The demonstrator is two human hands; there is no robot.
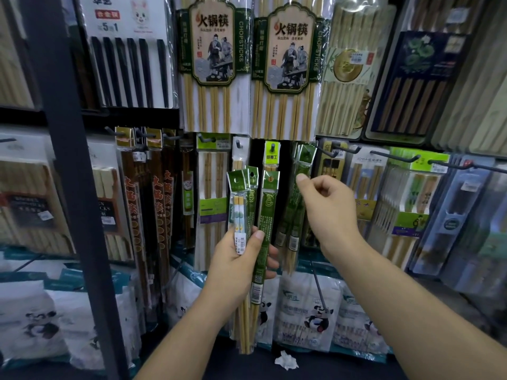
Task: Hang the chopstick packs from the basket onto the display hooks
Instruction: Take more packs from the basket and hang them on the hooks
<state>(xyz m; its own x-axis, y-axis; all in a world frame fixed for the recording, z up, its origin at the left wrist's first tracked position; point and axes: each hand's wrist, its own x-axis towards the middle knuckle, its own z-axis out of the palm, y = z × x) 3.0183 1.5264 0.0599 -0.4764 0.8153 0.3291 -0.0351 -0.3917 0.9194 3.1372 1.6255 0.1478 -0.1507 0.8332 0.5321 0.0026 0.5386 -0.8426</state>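
Bamboo and dark-wood chopsticks in clear wrapping crowd a shop display wall (286,165), seen from the head camera past a dark metal post (68,187) that stands on the left. Two large packs (214,64) with green-and-cream labels hang side by side in the top row, above a lower row of slimmer goods, and white bags printed with pandas (310,314) line the bottom. Both bare arms of a person reach in from below. The left hand (236,267) grips a bundle of narrow green chopstick packs (264,215) around their middle, fingers wrapped behind and the thumb pressed across the front; the bundle stands upright, its tops level with the lower row and its bamboo ends pointing down past the wrist. The front pack (238,212) in the bundle shows a white-and-blue pair with yellow tips. The right hand (326,212) is raised just to the right, its fingers loosely curled and its thumb tip at the edge of matching green packs (297,193) already hanging in the lower row; whether it pinches them or only touches cannot be told. Farther right a bare wire hook (395,157) juts out from the wall. A crumpled scrap of white paper (286,360) lies on the dark surface below the hands.
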